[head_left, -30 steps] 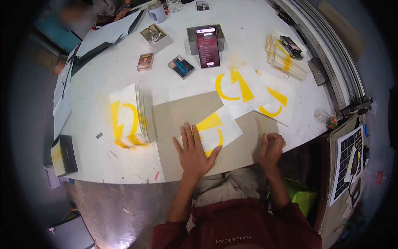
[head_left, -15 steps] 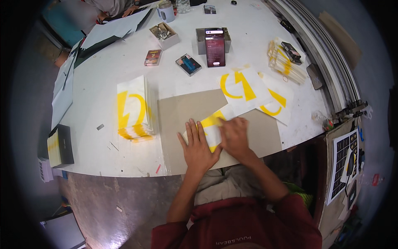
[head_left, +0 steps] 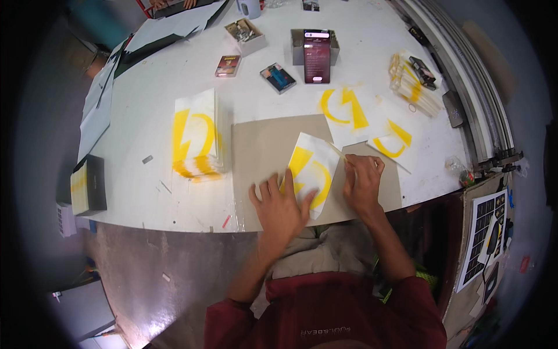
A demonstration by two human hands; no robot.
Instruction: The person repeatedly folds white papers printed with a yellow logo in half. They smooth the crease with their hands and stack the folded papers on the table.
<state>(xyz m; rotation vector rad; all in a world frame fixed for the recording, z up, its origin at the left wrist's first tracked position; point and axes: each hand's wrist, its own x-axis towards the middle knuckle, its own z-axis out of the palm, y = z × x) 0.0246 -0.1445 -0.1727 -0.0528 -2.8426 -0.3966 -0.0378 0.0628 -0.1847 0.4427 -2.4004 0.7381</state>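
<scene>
Flat grey-brown board [head_left: 261, 134] lies at smooth white tabletop's [head_left: 139, 122] front edge, w/ tall stack of yellow-printed white paper pieces [head_left: 200, 135] just L. Open pale cardboard box [head_left: 254, 45] nr far edge.

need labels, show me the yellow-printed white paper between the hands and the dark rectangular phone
Yellow-printed white paper [head_left: 308, 166]: head view, printed face
Dark rectangular phone [head_left: 317, 58]: head view, middle of screen

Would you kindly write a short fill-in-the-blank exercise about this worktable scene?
1. The left hand touches a white paper printed in ____.
2. A thick stack stands to the ____ of the grey-brown board.
3. The phone has its screen ____ (lit or dark).

Missing words: yellow; left; lit.
</scene>
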